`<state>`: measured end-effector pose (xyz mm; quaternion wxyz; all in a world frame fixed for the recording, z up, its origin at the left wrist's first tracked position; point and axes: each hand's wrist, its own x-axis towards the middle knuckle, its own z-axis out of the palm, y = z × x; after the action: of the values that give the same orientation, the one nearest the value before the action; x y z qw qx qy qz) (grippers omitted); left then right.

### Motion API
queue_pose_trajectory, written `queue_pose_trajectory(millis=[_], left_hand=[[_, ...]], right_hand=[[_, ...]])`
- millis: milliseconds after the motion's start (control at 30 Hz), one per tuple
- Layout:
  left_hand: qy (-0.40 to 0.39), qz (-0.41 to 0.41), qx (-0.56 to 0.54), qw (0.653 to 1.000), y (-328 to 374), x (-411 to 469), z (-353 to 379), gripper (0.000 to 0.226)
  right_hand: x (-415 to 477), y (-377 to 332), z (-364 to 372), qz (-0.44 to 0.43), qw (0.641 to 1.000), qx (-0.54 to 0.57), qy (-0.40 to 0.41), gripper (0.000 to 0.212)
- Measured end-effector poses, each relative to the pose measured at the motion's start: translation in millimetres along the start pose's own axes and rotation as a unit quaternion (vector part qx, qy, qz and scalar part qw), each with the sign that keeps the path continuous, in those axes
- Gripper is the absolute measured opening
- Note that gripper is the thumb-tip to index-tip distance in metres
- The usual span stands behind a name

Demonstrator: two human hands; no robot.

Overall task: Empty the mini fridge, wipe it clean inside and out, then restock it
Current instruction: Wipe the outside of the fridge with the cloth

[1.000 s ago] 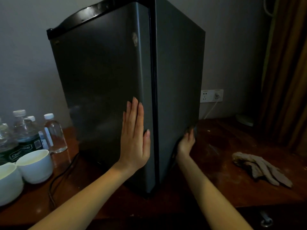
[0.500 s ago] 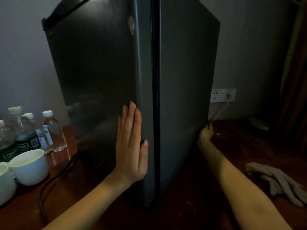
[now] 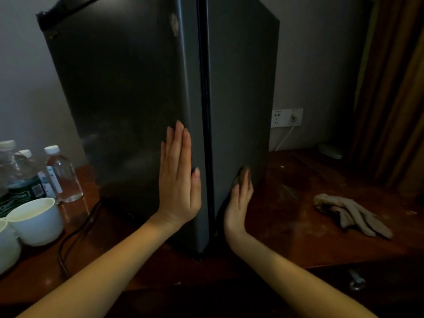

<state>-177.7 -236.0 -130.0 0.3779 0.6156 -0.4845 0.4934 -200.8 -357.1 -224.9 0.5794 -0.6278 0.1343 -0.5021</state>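
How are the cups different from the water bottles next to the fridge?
The cups are white, short and open on top, while the bottles are clear, taller and shut with white caps. The cups are plain; at least one bottle wears a dark green label. The cups sit nearer the table's front edge, the bottles behind them, closer to the wall. Both stand upright on the table, left of the fridge.
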Motion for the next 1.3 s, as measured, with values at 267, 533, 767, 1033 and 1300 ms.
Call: queue_pose_trajectory(millis=[267,533,767,1033,1300], left_hand=[[0.004,-0.002,-0.004,1.000,0,0,3,0.059],[0.005,-0.016,-0.009,1.000,-1,-3,3,0.056],[-0.042,-0.041,0.012,0.998,5,-3,-7,0.057],[-0.110,-0.029,0.013,0.993,8,3,-35,0.074],[-0.094,-0.042,-0.019,0.995,1,7,-51,0.070]], right_hand=[[127,57,-25,0.241,0.963,0.029,0.115,0.047],[166,-18,-6,0.086,0.987,0.081,0.105,0.044],[142,-174,25,-0.321,0.945,0.031,-0.048,0.044],[135,-273,34,-0.472,0.879,-0.062,-0.010,0.046],[94,-247,34,-0.480,0.872,-0.094,0.031,0.054]])
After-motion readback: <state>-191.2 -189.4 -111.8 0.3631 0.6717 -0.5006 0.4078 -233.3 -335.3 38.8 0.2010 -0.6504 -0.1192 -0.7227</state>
